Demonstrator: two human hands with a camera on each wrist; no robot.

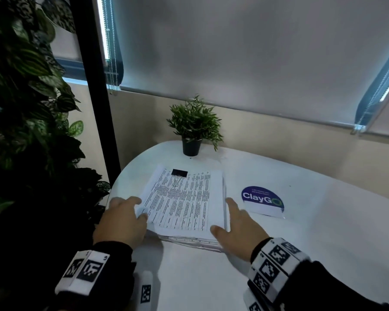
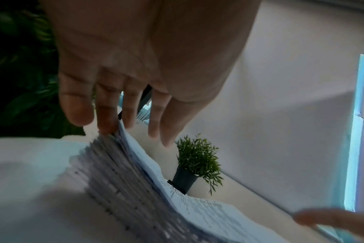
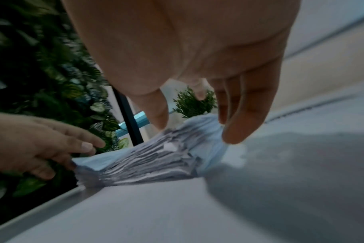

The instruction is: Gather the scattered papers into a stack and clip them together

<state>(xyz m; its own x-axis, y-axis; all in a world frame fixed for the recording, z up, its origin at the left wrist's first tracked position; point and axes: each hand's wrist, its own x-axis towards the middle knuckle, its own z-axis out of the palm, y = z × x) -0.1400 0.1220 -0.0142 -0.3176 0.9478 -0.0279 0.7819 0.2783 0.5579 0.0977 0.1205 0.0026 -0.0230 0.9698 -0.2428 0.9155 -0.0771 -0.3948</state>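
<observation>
A thick stack of printed papers point(image 1: 184, 203) lies on the white table point(image 1: 301, 243). A black binder clip point(image 1: 179, 173) sits at the middle of its far edge. My left hand point(image 1: 126, 214) is at the stack's left side, with fingertips touching the left edge near the front corner. The left wrist view shows those fingers point(image 2: 106, 121) on the fanned sheet edges point(image 2: 135, 189). My right hand point(image 1: 234, 221) lies along the right edge, fingers straight, thumb on the near right corner. In the right wrist view the uneven stack point(image 3: 156, 161) sits between my right hand point(image 3: 197, 92) and left hand point(image 3: 41, 144).
A small potted plant point(image 1: 192, 129) stands behind the stack at the table's far edge. A round blue ClayGo sticker point(image 1: 263, 202) lies to the right of the papers. A wall of dark leaves point(image 1: 27, 108) and a black post point(image 1: 94, 86) border the table's left side.
</observation>
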